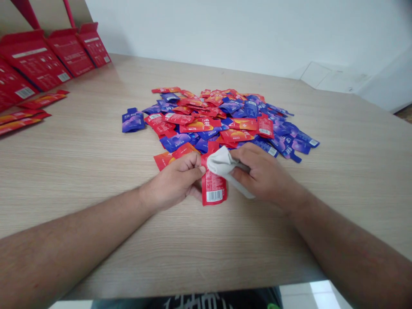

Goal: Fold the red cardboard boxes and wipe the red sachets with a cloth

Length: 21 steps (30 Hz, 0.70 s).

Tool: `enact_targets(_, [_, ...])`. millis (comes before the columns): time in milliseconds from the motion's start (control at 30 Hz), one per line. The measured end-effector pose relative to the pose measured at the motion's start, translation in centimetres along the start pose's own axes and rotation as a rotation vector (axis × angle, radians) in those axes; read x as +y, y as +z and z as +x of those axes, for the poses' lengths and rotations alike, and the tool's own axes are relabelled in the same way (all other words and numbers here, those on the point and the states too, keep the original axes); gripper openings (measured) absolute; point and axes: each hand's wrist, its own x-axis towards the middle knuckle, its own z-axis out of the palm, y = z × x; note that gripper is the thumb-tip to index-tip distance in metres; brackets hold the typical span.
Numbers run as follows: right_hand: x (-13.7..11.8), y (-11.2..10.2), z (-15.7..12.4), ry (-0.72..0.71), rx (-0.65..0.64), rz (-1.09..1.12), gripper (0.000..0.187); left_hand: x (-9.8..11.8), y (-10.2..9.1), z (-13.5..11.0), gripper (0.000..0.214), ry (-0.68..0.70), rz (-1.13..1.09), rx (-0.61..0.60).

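Between the thumb and fingers of my left hand (185, 176) is a red sachet (214, 184), its barcode end toward me. My right hand (262, 171) grips a folded white cloth (222, 161), which lies against the upper part of the sachet's printed face and hides some of it. Just beyond both hands spreads a heap of red and orange sachets (199, 124) mixed with blue-purple sachets (286, 137). One orange sachet (167, 159) lies right behind my left hand.
Several red cardboard boxes (38, 58) with raised flaps stand at the back left. In front of them lie a few orange-red sachets (24, 120). A white wall (225, 34) borders the far side of the wooden table (199, 253).
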Motion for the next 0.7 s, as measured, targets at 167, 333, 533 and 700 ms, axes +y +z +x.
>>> enact_targets(167, [-0.16, 0.00, -0.09, -0.068, -0.129, 0.101, 0.016, -0.12, -0.09, 0.11, 0.042, 0.031, -0.062, -0.013])
enact_targets(333, [-0.24, -0.13, -0.02, -0.010, -0.062, 0.023, 0.018, -0.24, -0.26, 0.27, 0.034, 0.022, -0.073, 0.002])
enact_targets(533, [-0.60, -0.36, 0.09, -0.079, -0.264, 0.140, 0.015, -0.25, -0.34, 0.23, 0.030, 0.042, -0.089, 0.023])
enact_targets(700, [-0.14, -0.47, 0.13, -0.005, -0.092, 0.064, 0.015, -0.08, -0.20, 0.18, 0.030, 0.017, -0.080, 0.022])
